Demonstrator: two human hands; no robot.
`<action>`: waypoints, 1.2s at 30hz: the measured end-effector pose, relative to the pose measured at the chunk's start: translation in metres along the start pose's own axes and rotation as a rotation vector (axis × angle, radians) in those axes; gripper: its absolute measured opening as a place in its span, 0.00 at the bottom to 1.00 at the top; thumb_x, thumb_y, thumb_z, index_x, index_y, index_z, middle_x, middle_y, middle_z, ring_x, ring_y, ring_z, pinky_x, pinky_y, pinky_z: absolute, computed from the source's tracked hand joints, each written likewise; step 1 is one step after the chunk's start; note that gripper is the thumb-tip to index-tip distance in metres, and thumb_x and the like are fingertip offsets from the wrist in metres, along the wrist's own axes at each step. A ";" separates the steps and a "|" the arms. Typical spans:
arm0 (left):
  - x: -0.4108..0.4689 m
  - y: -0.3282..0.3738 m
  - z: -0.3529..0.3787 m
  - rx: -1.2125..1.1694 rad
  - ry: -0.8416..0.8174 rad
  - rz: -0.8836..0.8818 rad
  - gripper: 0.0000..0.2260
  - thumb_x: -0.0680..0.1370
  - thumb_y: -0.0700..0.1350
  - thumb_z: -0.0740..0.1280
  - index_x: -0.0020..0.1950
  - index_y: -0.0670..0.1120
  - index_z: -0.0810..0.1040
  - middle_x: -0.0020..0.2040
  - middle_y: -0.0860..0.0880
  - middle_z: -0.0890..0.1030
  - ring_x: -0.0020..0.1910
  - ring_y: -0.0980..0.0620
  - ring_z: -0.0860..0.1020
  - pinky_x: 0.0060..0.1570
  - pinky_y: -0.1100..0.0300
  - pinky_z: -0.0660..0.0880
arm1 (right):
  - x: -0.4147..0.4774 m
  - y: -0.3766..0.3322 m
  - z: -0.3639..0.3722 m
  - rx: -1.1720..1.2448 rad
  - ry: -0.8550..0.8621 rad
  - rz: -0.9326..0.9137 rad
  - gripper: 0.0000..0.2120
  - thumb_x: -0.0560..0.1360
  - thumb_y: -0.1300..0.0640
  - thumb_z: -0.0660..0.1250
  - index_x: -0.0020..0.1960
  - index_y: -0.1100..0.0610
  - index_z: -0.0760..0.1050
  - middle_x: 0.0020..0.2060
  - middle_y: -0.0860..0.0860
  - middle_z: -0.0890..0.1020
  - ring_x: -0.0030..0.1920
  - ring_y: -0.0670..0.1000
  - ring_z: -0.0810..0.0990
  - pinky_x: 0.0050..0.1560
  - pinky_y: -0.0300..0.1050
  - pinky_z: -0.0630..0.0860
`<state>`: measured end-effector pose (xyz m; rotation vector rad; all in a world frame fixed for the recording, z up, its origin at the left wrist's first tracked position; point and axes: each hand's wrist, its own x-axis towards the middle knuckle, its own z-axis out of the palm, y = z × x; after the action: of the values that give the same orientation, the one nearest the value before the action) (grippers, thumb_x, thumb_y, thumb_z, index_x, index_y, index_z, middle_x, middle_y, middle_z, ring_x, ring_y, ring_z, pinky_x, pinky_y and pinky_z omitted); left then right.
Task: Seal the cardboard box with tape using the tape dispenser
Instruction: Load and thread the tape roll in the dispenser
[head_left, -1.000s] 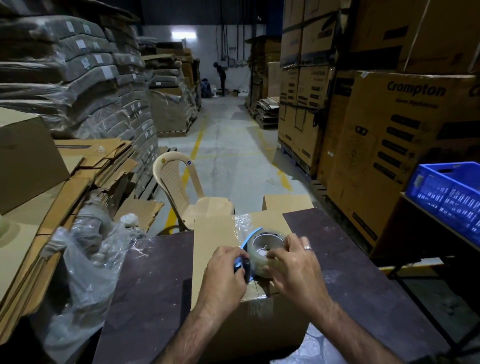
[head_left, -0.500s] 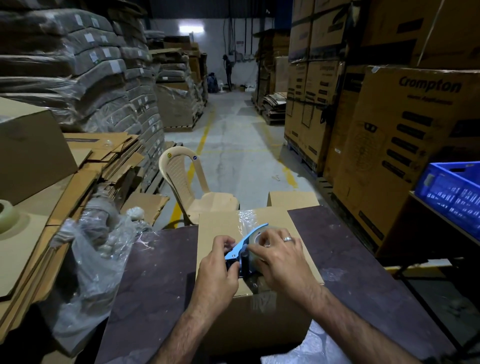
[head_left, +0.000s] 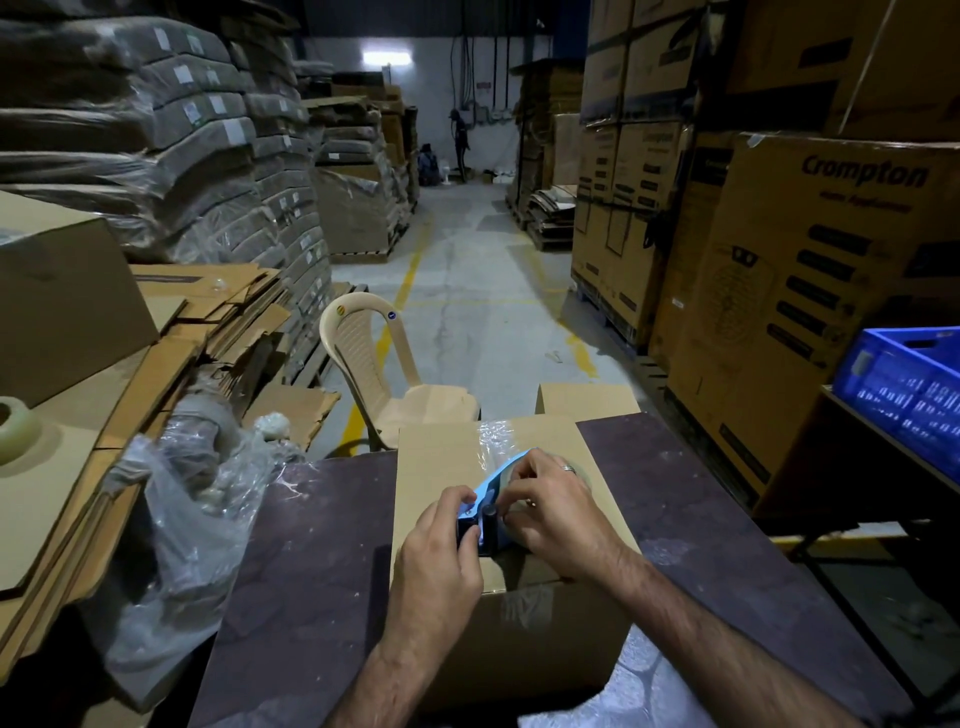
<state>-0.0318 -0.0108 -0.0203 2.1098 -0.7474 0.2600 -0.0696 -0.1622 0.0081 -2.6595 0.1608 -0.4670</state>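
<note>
A brown cardboard box (head_left: 436, 467) stands on a dark table (head_left: 322, 545) in front of me. Clear tape (head_left: 491, 434) runs along its top seam from the far edge. A blue tape dispenser (head_left: 485, 499) with a black handle rests on the box top near the front edge. My left hand (head_left: 441, 545) grips the dispenser's handle from the left. My right hand (head_left: 556, 506), a ring on one finger, curls over the tape roll and covers most of it. A short piece of tape shows on the box's front face (head_left: 524, 605).
Crumpled clear plastic (head_left: 192, 525) lies at the table's left edge beside stacks of flat cardboard (head_left: 171, 332). A spare tape roll (head_left: 15, 421) sits at far left. A beige plastic chair (head_left: 374, 364) stands beyond the box. A blue crate (head_left: 904, 389) is at right, tall cartons behind.
Both hands with the dispenser have moved along the seam toward the box's near edge, and my right hand now covers more of the roll.
</note>
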 end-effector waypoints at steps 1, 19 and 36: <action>-0.001 0.001 0.001 0.008 0.010 -0.007 0.13 0.77 0.39 0.65 0.59 0.50 0.72 0.51 0.52 0.79 0.46 0.57 0.77 0.44 0.65 0.78 | 0.000 -0.001 0.000 0.008 -0.007 0.006 0.08 0.72 0.60 0.66 0.46 0.51 0.82 0.48 0.48 0.74 0.53 0.52 0.72 0.52 0.50 0.73; 0.000 0.001 0.003 0.029 -0.051 -0.095 0.19 0.78 0.44 0.67 0.66 0.52 0.66 0.55 0.52 0.78 0.48 0.60 0.74 0.46 0.70 0.72 | 0.005 -0.011 -0.001 0.047 -0.095 0.087 0.17 0.72 0.63 0.63 0.52 0.45 0.81 0.49 0.44 0.70 0.58 0.47 0.69 0.58 0.52 0.67; 0.008 -0.006 -0.007 0.005 -0.078 -0.014 0.17 0.77 0.43 0.67 0.63 0.51 0.65 0.52 0.53 0.77 0.46 0.58 0.78 0.40 0.74 0.74 | 0.003 -0.008 -0.001 -0.003 -0.038 -0.044 0.10 0.74 0.62 0.65 0.48 0.54 0.83 0.48 0.46 0.73 0.50 0.47 0.71 0.50 0.41 0.72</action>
<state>-0.0214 -0.0056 -0.0171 2.1396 -0.7778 0.1731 -0.0666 -0.1557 0.0131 -2.6772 0.0913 -0.4307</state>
